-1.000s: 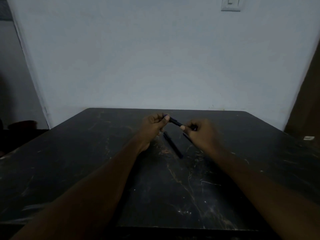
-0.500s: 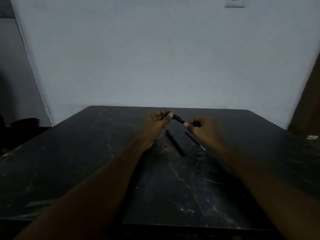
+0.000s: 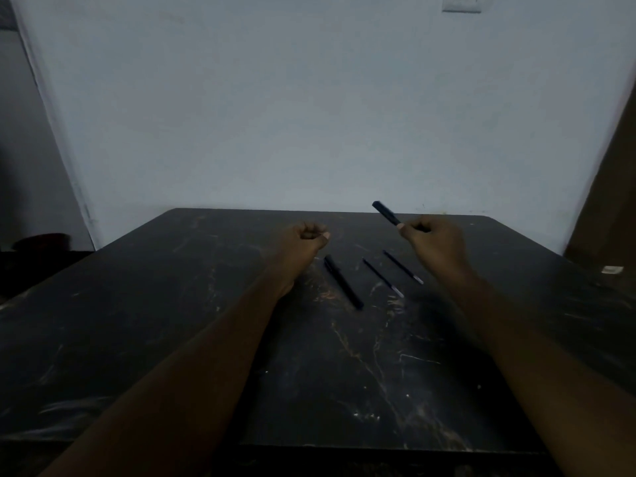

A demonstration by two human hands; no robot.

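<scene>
Right of the frame's centre, above the far part of the table [image 3: 165, 325], the right grip [image 3: 437, 246] pinches the lower end of a short black pen piece [image 3: 386, 212] between thumb and curled fingers. The piece slants up and to the left out of the fingers, its free end showing against the pale wall [image 3: 309, 98]. Left of it and well apart, the left grip [image 3: 306, 241] is pressed together into a loose fist; nothing shows from it, and what the palm may hide cannot be told. Between the two forearms three things lie on the table, all slanting the same way, from upper left to lower right: a whole black pen [image 3: 342, 280] just beside the left wrist, then a thin refill [image 3: 382, 277] with a pale tip, then a second thin refill [image 3: 402, 266] nearest the right wrist. None touches another. At the top right of the frame a wall switch [image 3: 461, 3] is cut by the edge, and a small pale object [image 3: 612, 269] lies at the table's right side.
</scene>
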